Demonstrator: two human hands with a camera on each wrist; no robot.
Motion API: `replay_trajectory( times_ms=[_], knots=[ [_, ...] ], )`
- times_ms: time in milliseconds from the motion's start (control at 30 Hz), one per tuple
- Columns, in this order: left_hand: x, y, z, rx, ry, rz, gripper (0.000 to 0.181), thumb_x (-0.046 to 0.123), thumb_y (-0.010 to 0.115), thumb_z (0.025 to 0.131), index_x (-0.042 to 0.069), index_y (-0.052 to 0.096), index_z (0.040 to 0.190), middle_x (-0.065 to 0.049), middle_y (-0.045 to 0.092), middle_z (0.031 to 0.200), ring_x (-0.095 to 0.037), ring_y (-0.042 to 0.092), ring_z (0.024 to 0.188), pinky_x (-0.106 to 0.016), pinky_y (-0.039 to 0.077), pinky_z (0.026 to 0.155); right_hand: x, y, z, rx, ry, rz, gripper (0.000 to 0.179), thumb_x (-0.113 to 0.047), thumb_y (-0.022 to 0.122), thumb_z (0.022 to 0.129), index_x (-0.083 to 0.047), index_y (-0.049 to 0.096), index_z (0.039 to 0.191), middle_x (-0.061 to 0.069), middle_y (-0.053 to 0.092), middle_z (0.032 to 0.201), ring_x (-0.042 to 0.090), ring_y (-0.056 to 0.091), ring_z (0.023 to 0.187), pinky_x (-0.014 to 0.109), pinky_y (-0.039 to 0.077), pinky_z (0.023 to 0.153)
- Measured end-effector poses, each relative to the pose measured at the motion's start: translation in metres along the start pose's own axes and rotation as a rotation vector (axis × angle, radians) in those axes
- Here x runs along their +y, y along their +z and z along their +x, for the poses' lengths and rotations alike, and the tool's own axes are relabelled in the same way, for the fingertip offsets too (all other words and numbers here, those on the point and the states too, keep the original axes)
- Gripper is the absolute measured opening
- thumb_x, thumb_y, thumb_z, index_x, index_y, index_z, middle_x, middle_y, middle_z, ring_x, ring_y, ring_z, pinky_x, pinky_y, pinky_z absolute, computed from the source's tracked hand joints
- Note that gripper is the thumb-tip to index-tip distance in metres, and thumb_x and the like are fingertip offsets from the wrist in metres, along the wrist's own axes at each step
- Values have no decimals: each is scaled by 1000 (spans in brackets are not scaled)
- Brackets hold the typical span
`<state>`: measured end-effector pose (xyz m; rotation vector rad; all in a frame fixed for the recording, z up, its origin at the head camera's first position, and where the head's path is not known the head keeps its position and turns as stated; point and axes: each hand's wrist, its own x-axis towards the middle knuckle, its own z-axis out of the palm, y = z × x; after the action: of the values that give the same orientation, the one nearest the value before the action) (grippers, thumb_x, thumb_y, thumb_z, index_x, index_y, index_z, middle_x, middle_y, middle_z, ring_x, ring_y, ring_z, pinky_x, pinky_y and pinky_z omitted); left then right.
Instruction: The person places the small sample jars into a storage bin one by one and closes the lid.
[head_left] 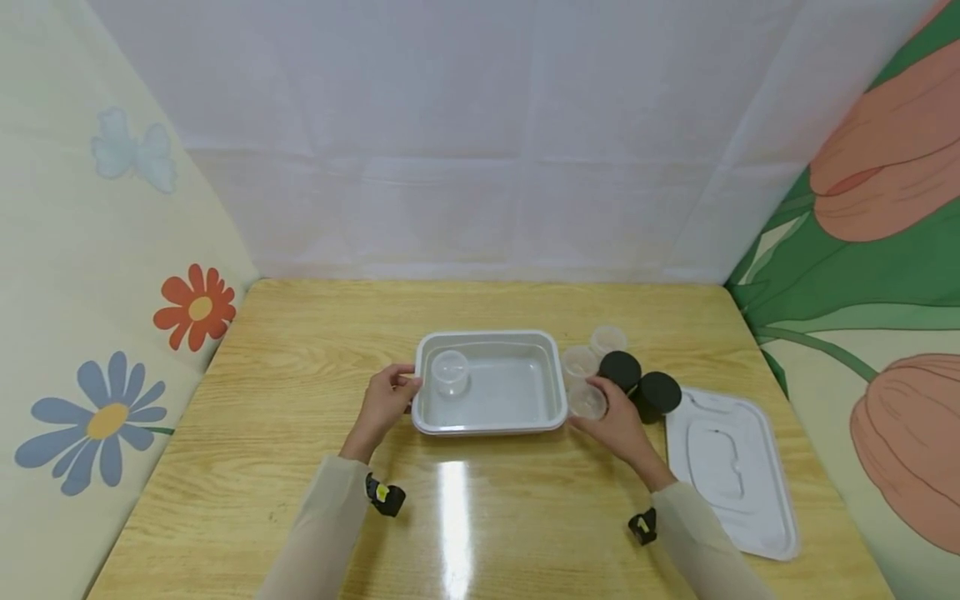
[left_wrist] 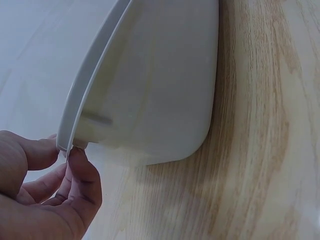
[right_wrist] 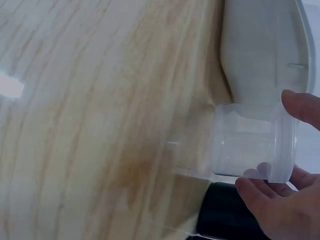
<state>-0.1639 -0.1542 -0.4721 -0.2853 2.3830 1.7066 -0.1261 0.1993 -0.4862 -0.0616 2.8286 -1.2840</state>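
Note:
A white rectangular plastic tub (head_left: 491, 429) stands mid-table, with one clear lidded jar (head_left: 450, 372) inside at its left end. My left hand (head_left: 386, 404) pinches the tub's left rim between thumb and fingers, as the left wrist view shows at the tub's rim (left_wrist: 75, 120). Beside the tub's right end, my right hand (head_left: 617, 423) grips another clear jar (head_left: 587, 402). In the right wrist view the thumb and fingers are around the ribbed lid of this upright clear jar (right_wrist: 250, 142), close to the tub wall (right_wrist: 260, 55).
Two more clear jars, one nearer (head_left: 580, 362) and one farther (head_left: 608, 339), stand right of the tub. Two black jars, one left (head_left: 619, 369) and one right (head_left: 660, 392), adjoin them. A white tub lid (head_left: 727, 467) lies flat at the right.

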Motion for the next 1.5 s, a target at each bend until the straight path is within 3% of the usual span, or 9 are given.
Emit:
replay_trajectory(
  times_ms=[267,600,1200,1500],
  knots=[
    [-1,-1,0,4,3,-2,33,6,55,95,-8,52,125,-15,59,92,-9,58,65,-21,55,59,-11,-11,-1,40,-50,-64,64,-17,79,77,3,50,131,27,51,133,42,48,123,55,42,101],
    [-1,-2,-2,1,3,-11,33,5,55,95,-8,52,125,-16,60,93,-9,59,66,-22,56,59,-27,-25,0,89,-148,-62,66,-13,81,74,5,51,130,28,55,126,43,53,114,55,46,93],
    [-1,0,-2,4,8,-27,32,4,55,94,-9,53,124,-18,60,93,-12,60,66,-22,56,59,-50,-34,9,35,-119,-76,66,-19,77,79,1,47,135,25,49,135,41,48,122,55,43,99],
    [-1,-1,-6,6,91,-60,31,6,59,93,-11,55,118,-16,60,85,-13,61,64,-26,57,56,-63,-37,13,9,-118,-67,68,-19,77,80,1,45,137,25,47,137,41,48,123,56,44,97]
  ],
)
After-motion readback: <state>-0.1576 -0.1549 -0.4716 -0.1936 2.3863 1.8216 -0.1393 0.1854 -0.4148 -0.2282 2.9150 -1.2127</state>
